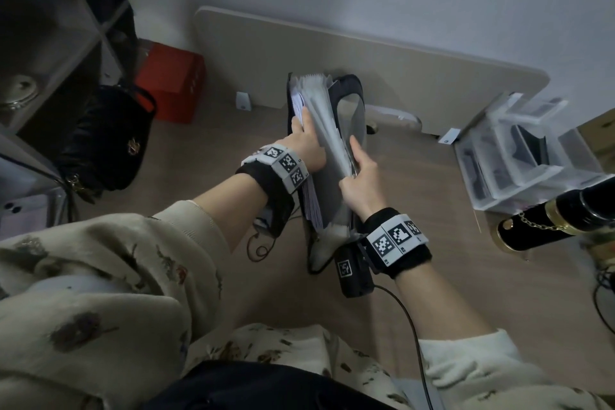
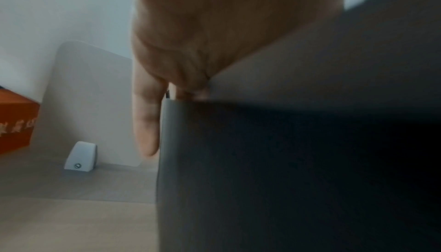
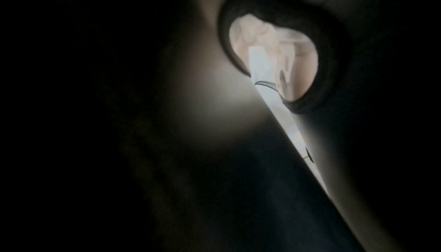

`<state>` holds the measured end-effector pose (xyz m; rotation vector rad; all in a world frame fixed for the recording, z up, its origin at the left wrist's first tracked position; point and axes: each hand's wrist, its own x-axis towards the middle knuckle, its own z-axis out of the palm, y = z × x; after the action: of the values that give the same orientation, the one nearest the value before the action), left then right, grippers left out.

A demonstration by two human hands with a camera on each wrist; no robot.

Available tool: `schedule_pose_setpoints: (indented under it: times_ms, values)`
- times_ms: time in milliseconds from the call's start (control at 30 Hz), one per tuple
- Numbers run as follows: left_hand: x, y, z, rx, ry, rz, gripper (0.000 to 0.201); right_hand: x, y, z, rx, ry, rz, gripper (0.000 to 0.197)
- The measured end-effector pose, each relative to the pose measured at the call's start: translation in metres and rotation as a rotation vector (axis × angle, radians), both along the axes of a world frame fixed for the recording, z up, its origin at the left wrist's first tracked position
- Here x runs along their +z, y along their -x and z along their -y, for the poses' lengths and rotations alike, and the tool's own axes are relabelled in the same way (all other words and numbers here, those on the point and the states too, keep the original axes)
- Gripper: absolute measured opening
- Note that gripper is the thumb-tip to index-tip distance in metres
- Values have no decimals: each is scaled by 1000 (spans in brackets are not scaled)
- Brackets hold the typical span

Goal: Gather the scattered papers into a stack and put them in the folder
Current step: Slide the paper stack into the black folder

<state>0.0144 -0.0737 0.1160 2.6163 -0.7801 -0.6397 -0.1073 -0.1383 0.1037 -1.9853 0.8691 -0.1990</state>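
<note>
The folder (image 1: 327, 156), an expanding grey-and-black file, stands on edge near the middle of the desk (image 1: 432, 293), its pockets fanned open toward the far edge. The left hand (image 1: 307, 143) lies along the folder's left side, fingers reaching down between the dividers, where a wad of papers (image 1: 312, 200) shows at the near end; the left wrist view shows its fingers (image 2: 146, 120) fairly straight against a grey panel, so this grip reads as spread and pressing, not pinching. The right hand (image 1: 362, 173) curls round the folder's right wall and pinches it. To do this step well, I would judge that the right hand should hold the wall back firmly while the left guides the stack squarely down into one pocket, keeping the sheets' edges level so none catches on a divider. The desk is pale wood against a light wall, with an upright board (image 1: 332, 53) along its far edge, a red box (image 1: 169, 83) and black bag (image 1: 106, 140) toward the left, and clear plastic drawers (image 1: 519, 150) at the right.
</note>
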Motion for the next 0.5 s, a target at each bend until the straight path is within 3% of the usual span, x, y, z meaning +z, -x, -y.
schedule_pose_setpoints:
  times_ms: [67,200,400,500]
  values:
    - [8,-11,5,61,95,-104,79,1,1,1,4,8,-15,93]
    - [24,-35,11,284,211,-127,63,3,3,2,11,16,-25,91]
    - [12,-43,20,248,145,-63,66,0,-2,1,23,29,-33,94]
    - [5,-41,22,236,196,-76,67,2,-2,-1,22,36,-39,94]
